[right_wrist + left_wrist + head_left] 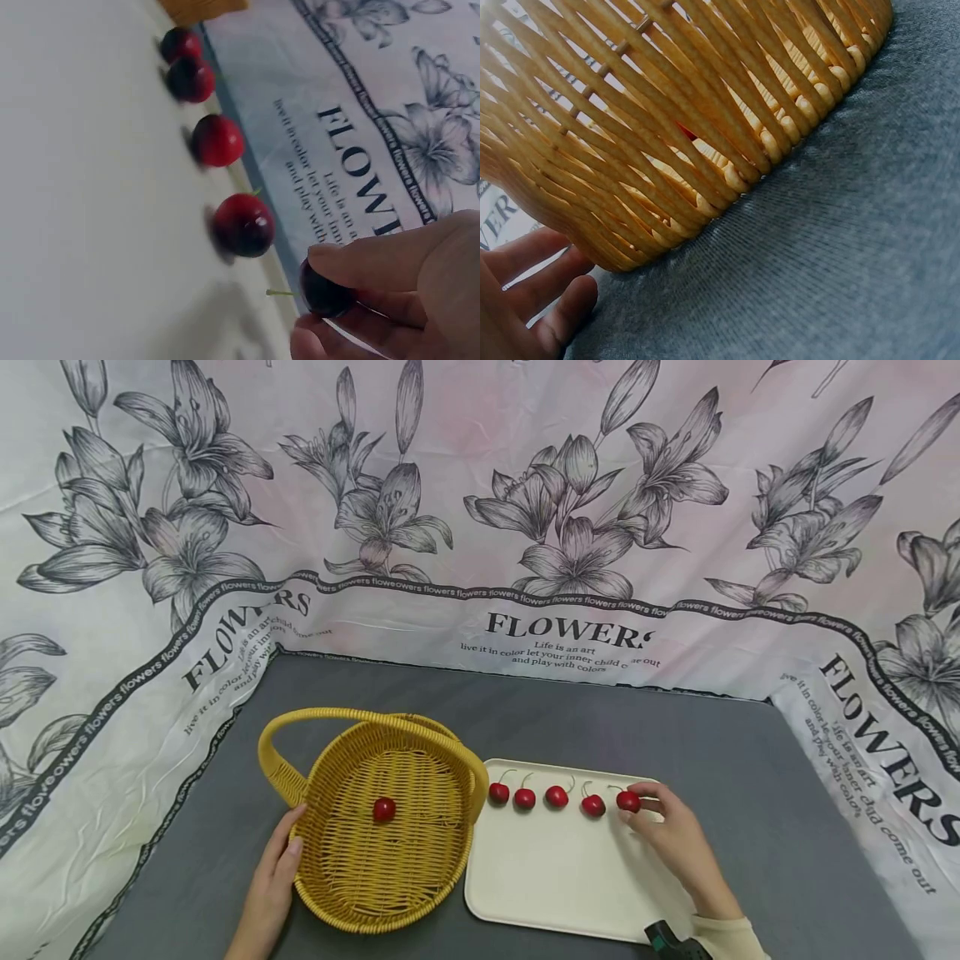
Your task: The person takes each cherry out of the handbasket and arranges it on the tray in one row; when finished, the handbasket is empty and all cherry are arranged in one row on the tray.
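My left hand (272, 877) lies against the left outer side of a yellow wicker basket (360, 906). In the left wrist view its fingers (536, 259) are fairly straight beside the woven wall, not curled round it. One red cherry (384, 810) sits on the basket floor. To the right, my right hand (675, 835) pinches a cherry (324, 291) between thumb and fingers, its green stem pointing away from the hand. That cherry is at the upper right of a cream tray (555, 877). Several more cherries, such as a cherry (592, 806) beside it, line the tray's far side.
The basket's arched handle (352, 714) rises above its far side. Basket and tray stand close together on a dark grey cloth (360, 681). Behind and at both sides hangs a white flower-printed fabric (420, 627). A dark device (671, 941) is at the right wrist.
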Available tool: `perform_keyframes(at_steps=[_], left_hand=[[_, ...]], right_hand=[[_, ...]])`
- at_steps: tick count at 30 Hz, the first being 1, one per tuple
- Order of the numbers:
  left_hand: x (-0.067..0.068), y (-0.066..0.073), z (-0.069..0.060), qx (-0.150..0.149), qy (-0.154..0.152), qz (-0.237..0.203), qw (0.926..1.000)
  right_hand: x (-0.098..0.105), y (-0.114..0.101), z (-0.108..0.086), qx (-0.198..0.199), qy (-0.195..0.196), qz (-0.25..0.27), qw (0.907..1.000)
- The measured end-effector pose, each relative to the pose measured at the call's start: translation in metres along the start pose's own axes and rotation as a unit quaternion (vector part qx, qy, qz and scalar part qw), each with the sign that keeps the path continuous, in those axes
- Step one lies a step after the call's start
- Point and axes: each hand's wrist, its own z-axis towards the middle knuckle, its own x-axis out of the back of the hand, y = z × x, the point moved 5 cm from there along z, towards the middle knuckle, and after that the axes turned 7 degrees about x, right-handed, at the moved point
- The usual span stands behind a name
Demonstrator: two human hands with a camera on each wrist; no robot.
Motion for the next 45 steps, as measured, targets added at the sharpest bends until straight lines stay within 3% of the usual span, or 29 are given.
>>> perform_keyframes(at_steps=[6, 13, 45], left_hand=[[0.0, 0.001, -0.001, -0.006, 0.004, 0.003, 1.0], [0.0, 0.003, -0.001, -0.006, 0.005, 0.004, 1.0], [-0.001, 0.006, 0.0, -0.014, 0.007, -0.001, 0.9999]], right_hand=[[-0.009, 0.008, 0.005, 0.02, 0.005, -0.05, 0.9985], [-0.019, 0.01, 0.008, 0.017, -0.015, -0.05, 0.9985], [-0.02, 0.009, 0.007, 0.018, -0.009, -0.068, 0.9975]])
